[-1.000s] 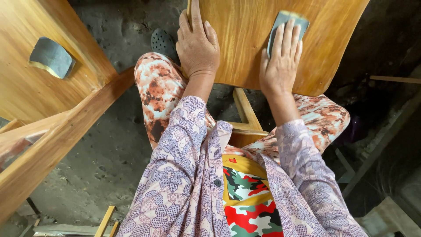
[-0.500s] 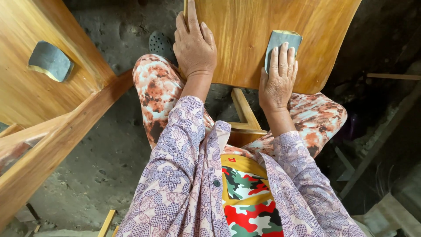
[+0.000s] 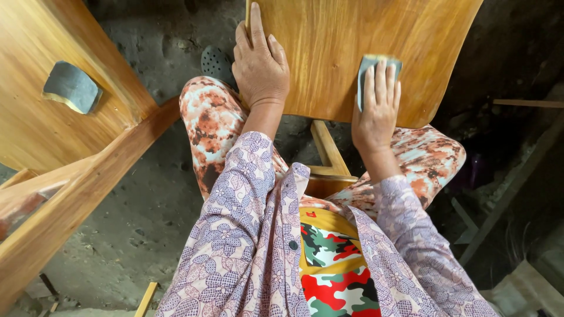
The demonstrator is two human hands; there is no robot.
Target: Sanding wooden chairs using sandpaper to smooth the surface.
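Right hand (image 3: 376, 108) flat, pressing sandpaper (image 3: 376, 66) onto panel (image 3: 329, 53); left hand (image 3: 260, 61) open alongside, steadying panel's edge.

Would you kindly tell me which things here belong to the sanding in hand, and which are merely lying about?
In use: right hand, sandpaper piece, wooden panel, left hand.
Lying about: second sandpaper piece, wooden furniture part, dark shoe, wood scraps.

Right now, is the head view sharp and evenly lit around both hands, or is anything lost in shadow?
Head view: left hand, right hand and grey sanding sheet on the wooden panel are sharp and evenly lit, without glare; the right-side floor sinks into dark shadow.
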